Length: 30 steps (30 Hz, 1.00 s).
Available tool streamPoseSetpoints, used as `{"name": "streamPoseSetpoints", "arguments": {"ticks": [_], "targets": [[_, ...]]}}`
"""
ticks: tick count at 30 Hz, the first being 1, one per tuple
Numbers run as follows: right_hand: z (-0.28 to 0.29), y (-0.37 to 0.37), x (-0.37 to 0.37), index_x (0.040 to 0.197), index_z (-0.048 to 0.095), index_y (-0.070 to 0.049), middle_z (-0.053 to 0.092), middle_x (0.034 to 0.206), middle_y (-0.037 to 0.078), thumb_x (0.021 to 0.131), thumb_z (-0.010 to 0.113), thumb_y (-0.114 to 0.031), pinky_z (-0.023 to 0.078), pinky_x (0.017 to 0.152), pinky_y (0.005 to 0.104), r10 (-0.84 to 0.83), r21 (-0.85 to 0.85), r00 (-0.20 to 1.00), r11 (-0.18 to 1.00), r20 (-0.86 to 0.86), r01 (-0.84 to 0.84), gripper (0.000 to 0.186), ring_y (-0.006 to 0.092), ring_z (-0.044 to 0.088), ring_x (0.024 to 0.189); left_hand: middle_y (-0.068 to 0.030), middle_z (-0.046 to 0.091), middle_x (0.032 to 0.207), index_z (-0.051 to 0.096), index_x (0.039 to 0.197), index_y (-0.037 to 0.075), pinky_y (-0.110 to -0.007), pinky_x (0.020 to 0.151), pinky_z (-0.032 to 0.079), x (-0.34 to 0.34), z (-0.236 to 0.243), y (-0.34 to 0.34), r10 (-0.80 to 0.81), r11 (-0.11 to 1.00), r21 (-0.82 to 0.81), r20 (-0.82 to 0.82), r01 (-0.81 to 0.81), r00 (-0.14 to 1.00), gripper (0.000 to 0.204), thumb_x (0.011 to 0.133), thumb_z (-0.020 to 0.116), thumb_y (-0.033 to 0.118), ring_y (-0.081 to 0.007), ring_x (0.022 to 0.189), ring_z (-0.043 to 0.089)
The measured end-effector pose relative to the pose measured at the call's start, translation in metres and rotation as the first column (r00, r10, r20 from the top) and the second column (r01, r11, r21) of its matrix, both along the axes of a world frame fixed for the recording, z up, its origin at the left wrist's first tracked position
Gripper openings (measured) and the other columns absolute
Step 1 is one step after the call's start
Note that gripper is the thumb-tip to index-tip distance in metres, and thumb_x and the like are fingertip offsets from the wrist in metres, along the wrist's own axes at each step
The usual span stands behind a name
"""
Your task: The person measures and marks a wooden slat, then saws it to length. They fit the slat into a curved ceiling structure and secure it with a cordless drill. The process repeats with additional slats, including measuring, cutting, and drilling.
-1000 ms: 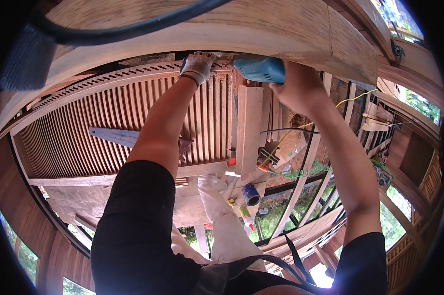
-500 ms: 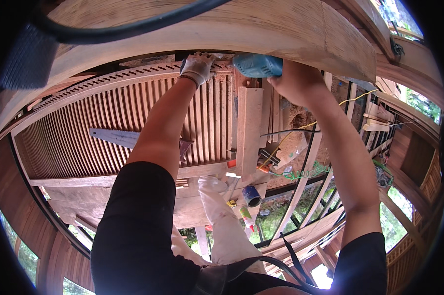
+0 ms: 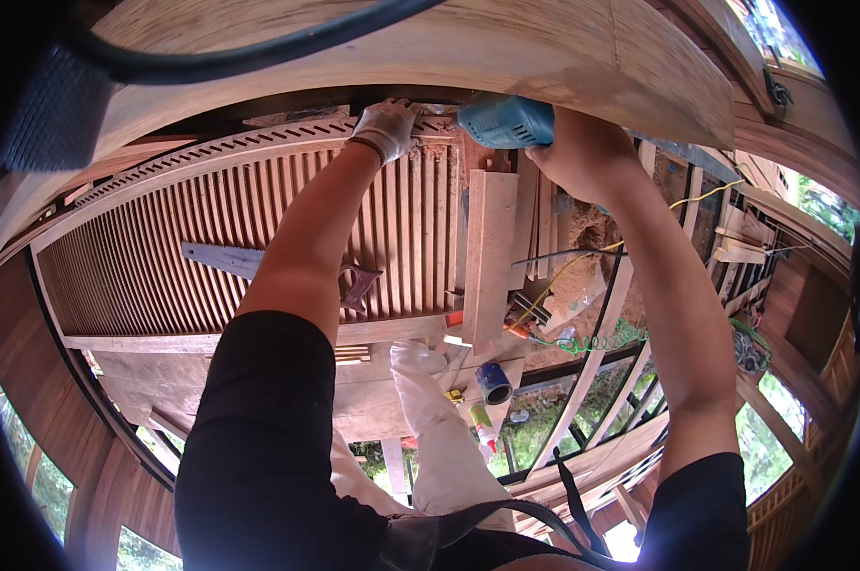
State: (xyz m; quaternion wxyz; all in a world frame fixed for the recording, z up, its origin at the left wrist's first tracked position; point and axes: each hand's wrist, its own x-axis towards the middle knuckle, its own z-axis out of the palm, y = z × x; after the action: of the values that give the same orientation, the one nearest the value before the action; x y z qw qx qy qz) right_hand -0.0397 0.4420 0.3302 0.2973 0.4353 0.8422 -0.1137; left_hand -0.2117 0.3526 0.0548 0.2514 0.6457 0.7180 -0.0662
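My left hand point(image 3: 389, 126), in a pale work glove, rests at the far edge of a slatted wooden panel point(image 3: 392, 247). Its fingers curl over the panel's slotted rail point(image 3: 258, 143). Just to the right, my right hand point(image 3: 582, 152) is wrapped round a teal power tool point(image 3: 508, 122) with vents in its body. The tool's working end points left toward the rail's end, and I cannot make out its bit or blade. A large curved timber point(image 3: 506, 43) passes above both hands and hides part of the far side.
A handsaw point(image 3: 222, 259) lies on the slats under my left forearm. Near a loose board point(image 3: 492, 257) are a dark blue roll point(image 3: 494, 383), a glue bottle point(image 3: 483, 426) and a green coiled cord point(image 3: 596, 341). A yellow cable point(image 3: 682, 202) crosses at right. Open joists point(image 3: 601, 324) show greenery below.
The teal tool has tilted a little and sits slightly further right, with my right hand still on it. My left hand stays at the rail. The whole view has shifted slightly.
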Motion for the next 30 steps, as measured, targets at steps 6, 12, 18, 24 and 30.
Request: {"name": "streamPoseSetpoints", "arguments": {"ticks": [6,12,18,24,30], "targets": [[0.001,0.002,0.008,0.146,0.045,-0.005,0.057,0.14,0.024,0.088,0.078,-0.023,0.047,0.11,0.0461,0.002,0.033,0.993,0.999,-0.118,0.002,0.07,0.0396,0.058,0.128,-0.0102,0.06,0.141,0.055,0.142,0.014,-0.042,0.11,0.048,-0.001,0.004,0.003,-0.008,1.0,-0.019,0.01,0.008,1.0,0.061,0.091,0.074,0.04,-0.0304,0.134,0.055],[0.007,0.006,0.01,0.144,0.048,-0.006,0.061,0.134,0.027,0.084,0.08,-0.021,0.048,0.107,0.0484,0.011,-0.033,0.975,0.999,-0.223,-0.019,0.069,0.0401,0.06,0.125,-0.0103,0.06,0.14,0.055,0.143,0.016,-0.043,0.111,0.047,0.003,0.0,0.006,-0.007,1.0,0.002,0.022,0.007,1.0,0.062,0.09,0.075,0.041,-0.0302,0.135,0.054],[0.049,-0.008,0.069,0.127,0.058,0.0,0.072,0.115,0.022,0.078,0.079,-0.007,0.056,0.088,0.0463,-0.107,0.018,0.802,0.989,-0.588,0.145,0.054,0.0399,0.071,0.105,-0.0099,0.06,0.14,0.055,0.143,0.015,-0.043,0.111,0.047,-0.003,0.008,0.002,-0.012,0.999,-0.032,-0.03,0.011,0.999,0.061,0.089,0.075,0.037,-0.0307,0.134,0.054],[-0.008,-0.111,0.187,0.129,0.055,0.002,0.069,0.106,0.016,0.085,0.079,-0.009,0.06,0.071,0.0364,-0.813,-0.739,-0.08,0.476,-0.576,0.477,0.051,0.0232,0.072,0.086,-0.012,0.06,0.141,0.054,0.143,0.014,-0.043,0.11,0.048,0.002,0.007,0.001,-0.051,0.998,0.038,-0.036,0.053,0.998,0.063,0.09,0.074,0.042,-0.0312,0.132,0.056],[-0.111,-0.247,0.241,0.131,0.054,0.003,0.067,0.103,0.015,0.093,0.073,-0.022,0.061,0.069,0.0345,-0.804,-0.96,-0.543,0.117,-0.242,0.254,0.05,0.0233,0.07,0.086,-0.0116,0.057,0.143,0.046,0.148,0.013,-0.045,0.108,0.05,0.008,0.001,-0.007,-0.008,0.992,0.127,-0.078,0.018,0.997,0.081,0.085,0.075,0.054,-0.0321,0.13,0.058]]}}
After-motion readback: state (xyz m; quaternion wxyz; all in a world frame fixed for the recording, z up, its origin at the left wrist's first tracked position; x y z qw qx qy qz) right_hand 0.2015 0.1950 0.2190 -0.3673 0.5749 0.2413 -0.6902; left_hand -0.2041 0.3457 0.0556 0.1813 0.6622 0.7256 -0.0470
